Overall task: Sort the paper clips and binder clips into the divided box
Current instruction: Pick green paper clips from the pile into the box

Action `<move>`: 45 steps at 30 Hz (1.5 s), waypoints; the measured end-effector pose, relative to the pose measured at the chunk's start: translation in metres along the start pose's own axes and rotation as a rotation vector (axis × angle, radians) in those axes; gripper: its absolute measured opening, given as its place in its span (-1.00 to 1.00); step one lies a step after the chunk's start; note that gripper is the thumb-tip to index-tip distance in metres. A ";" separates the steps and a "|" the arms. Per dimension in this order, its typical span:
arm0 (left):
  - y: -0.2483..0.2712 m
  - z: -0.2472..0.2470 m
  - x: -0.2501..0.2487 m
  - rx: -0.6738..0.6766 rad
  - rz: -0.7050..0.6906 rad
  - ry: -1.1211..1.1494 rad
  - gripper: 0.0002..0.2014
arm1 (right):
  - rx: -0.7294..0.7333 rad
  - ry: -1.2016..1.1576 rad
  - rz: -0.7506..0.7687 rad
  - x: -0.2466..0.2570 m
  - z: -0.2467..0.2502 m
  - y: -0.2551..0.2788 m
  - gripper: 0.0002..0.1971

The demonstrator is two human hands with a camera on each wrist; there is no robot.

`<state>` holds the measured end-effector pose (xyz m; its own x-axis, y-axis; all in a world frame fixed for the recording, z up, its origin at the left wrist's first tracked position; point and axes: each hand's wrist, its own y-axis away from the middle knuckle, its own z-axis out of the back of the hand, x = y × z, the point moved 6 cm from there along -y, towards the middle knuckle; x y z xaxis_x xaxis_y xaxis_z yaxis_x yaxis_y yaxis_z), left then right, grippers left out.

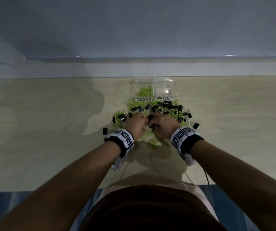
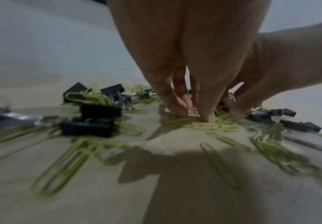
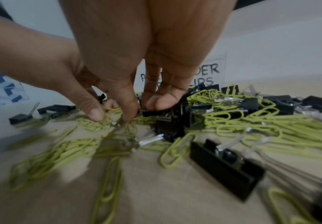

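Green paper clips [image 1: 150,140] and black binder clips [image 1: 170,106] lie mixed in one heap on the worktop [image 1: 50,130], just in front of the divided box [image 1: 153,88]. Some clips touch its labelled front wall.

Left hand [image 1: 136,126]: fingers point down into the heap, tips [image 2: 179,111] pressed among green paper clips. Grip drawn close together. Whether a clip is actually pinched, cannot tell; the view is blurred.

Right hand [image 1: 164,126]: beside the left, nearly touching it. Thumb and forefinger tips [image 3: 129,115] come together over a tangle of paper clips; the other fingers curl down against a black binder clip [image 3: 168,113]. What the grip has caught, cannot tell.

Box: clear, two compartments. Left one labelled PAPER CLIPS, holding a small pile of green clips [image 1: 144,91]. Right one labelled BINDER CLIPS; no clips visible through its wall.

Paper clips: thin loops, yellow-green coating. Binder clips: black bodies, silver wire handles, lying at all angles.

Marker bands [image 1: 183,135] on both wrists.
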<state>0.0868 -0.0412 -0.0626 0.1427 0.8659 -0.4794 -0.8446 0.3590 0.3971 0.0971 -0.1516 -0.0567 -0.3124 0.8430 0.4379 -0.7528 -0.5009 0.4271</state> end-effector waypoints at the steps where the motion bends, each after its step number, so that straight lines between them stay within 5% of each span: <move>1: 0.003 -0.001 0.004 -0.011 0.006 0.021 -0.79 | -0.006 0.012 -0.005 -0.001 -0.001 0.000 -0.69; 5: 0.016 -0.003 0.019 0.027 -0.043 0.090 -0.91 | -0.014 0.043 -0.032 -0.010 -0.003 0.001 -0.82; 11: 0.028 0.003 0.034 -0.094 -0.006 0.142 -0.69 | -0.050 0.073 0.015 -0.012 -0.004 0.009 -0.90; 18: 0.019 -0.014 -0.001 -0.052 -0.072 0.065 -0.63 | -0.303 -0.059 0.009 -0.015 0.010 0.022 -0.94; 23: 0.016 -0.015 0.001 -0.060 -0.054 0.026 -0.65 | -0.155 -0.018 -0.012 -0.012 -0.001 0.019 -0.76; 31: 0.029 -0.007 0.030 -0.126 0.015 -0.062 -0.54 | -0.137 0.024 -0.070 -0.001 -0.012 0.014 -0.86; 36: 0.040 -0.024 0.017 0.047 -0.171 -0.044 -0.56 | -0.338 -0.031 -0.108 -0.020 0.009 0.021 -0.87; 39: 0.051 -0.024 0.023 0.005 -0.172 -0.032 -0.43 | -0.429 -0.046 -0.119 -0.035 0.019 0.034 -0.90; 42: 0.059 -0.022 0.035 -0.009 -0.093 -0.056 -0.29 | -0.282 -0.043 0.028 -0.017 0.005 0.043 -0.93; 45: 0.056 -0.021 0.036 -0.012 -0.045 -0.042 -0.28 | 0.023 -0.020 0.031 -0.002 -0.026 0.050 -0.63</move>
<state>0.0335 0.0028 -0.0745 0.2020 0.8628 -0.4634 -0.8431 0.3940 0.3661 0.0450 -0.1727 -0.0570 -0.3235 0.8228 0.4673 -0.7290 -0.5316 0.4313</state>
